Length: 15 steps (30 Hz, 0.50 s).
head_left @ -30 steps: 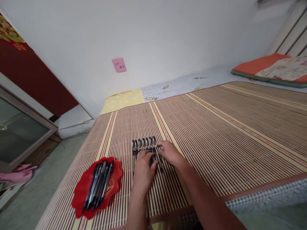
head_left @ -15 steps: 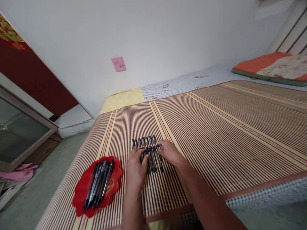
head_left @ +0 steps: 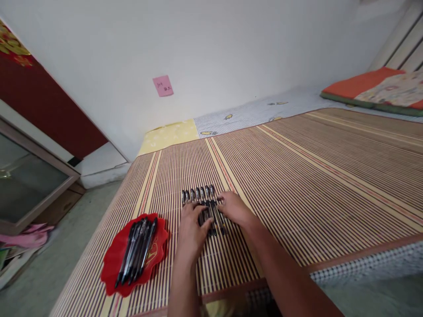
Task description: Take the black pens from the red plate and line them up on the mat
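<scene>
Several black pens (head_left: 216, 218) lie side by side on the striped mat, between my two hands. Just beyond their far ends is a neat row of short black pen caps (head_left: 197, 192). My left hand (head_left: 192, 226) curls over the left side of the pens, its thumb and forefinger lying across them, hiding part of the row. From the other side, my right hand (head_left: 234, 208) presses bent fingertips to the right edge of the same pens, near their far ends. A red scalloped plate (head_left: 110, 268) to the left bears a pile of more black pens (head_left: 136, 251).
A striped bamboo mat (head_left: 280, 189) covers the bed. Beyond it, a pink note (head_left: 163, 86) is stuck on the white wall. Folded orange bedding (head_left: 358, 83) lies at the far right. At left stands a glass-fronted cabinet (head_left: 29, 176) on the floor.
My left hand has shifted slightly right, its thumb moving further over the pens. The pens' near ends have shifted a little right. My right hand stays almost in place.
</scene>
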Each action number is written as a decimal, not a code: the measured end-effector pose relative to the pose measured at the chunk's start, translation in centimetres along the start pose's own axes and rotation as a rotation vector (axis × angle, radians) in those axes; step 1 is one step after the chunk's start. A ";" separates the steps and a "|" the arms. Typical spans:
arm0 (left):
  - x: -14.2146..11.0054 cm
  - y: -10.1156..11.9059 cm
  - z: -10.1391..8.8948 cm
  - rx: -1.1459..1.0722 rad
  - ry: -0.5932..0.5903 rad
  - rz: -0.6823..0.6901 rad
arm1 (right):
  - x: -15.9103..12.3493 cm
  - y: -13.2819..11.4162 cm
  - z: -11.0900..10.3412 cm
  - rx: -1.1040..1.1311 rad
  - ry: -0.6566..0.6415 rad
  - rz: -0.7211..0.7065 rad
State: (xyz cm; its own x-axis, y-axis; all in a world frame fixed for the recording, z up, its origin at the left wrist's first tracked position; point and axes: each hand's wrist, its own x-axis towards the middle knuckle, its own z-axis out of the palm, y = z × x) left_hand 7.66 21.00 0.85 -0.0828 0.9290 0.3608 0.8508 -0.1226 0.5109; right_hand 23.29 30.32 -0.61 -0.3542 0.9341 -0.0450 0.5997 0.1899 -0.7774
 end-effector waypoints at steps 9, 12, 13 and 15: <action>-0.3 2.4 1.6 0.150 -0.185 -0.015 | 0.2 -0.5 0.1 -0.035 0.030 0.007; -0.2 2.6 1.3 0.161 -0.223 -0.050 | 0.2 -0.4 0.1 -0.056 0.040 -0.003; -0.2 2.7 1.2 0.164 -0.227 -0.059 | 0.2 -0.4 0.2 -0.062 0.040 -0.007; -0.1 2.7 1.1 0.169 -0.234 -0.062 | 0.3 -0.3 0.2 -0.074 0.039 -0.011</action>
State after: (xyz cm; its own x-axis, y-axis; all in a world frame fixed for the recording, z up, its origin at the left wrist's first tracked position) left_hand 10.56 20.93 1.38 -0.0323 0.9905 0.1335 0.9237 -0.0215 0.3825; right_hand 22.86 30.45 -0.50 -0.3333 0.9428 -0.0110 0.6482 0.2206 -0.7288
